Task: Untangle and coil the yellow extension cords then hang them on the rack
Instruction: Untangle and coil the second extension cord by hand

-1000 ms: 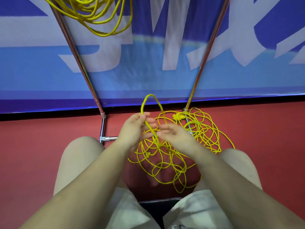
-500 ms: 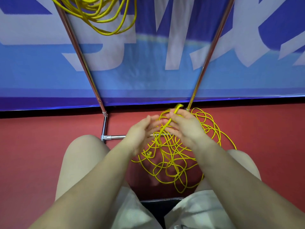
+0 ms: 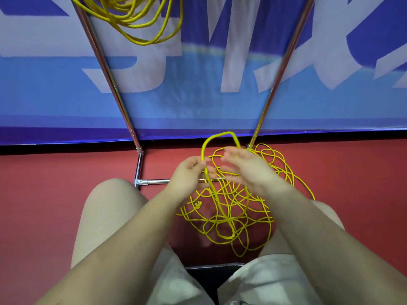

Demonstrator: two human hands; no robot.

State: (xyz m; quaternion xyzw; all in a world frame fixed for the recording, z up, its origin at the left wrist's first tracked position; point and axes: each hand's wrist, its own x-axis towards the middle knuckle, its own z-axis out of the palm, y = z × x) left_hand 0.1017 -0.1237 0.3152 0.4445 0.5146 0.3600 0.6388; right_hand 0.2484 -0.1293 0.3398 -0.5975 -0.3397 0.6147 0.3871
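your left hand (image 3: 189,175) pinches a raised loop of yellow cord (image 3: 220,137) that arches up between both hands – your right hand (image 3: 244,166) is at the loop's other side, motion-blurred, so i cannot tell whether it grips. the tangled yellow cord (image 3: 231,212) lies on the red floor (image 3: 55,194) just below and beyond your hands, between your knees. one coiled yellow bundle (image 3: 141,20) hangs at the top, by the rack's two chrome poles (image 3: 110,75). the banner's (image 3: 198,95) large white lettering is cropped – unreadable.
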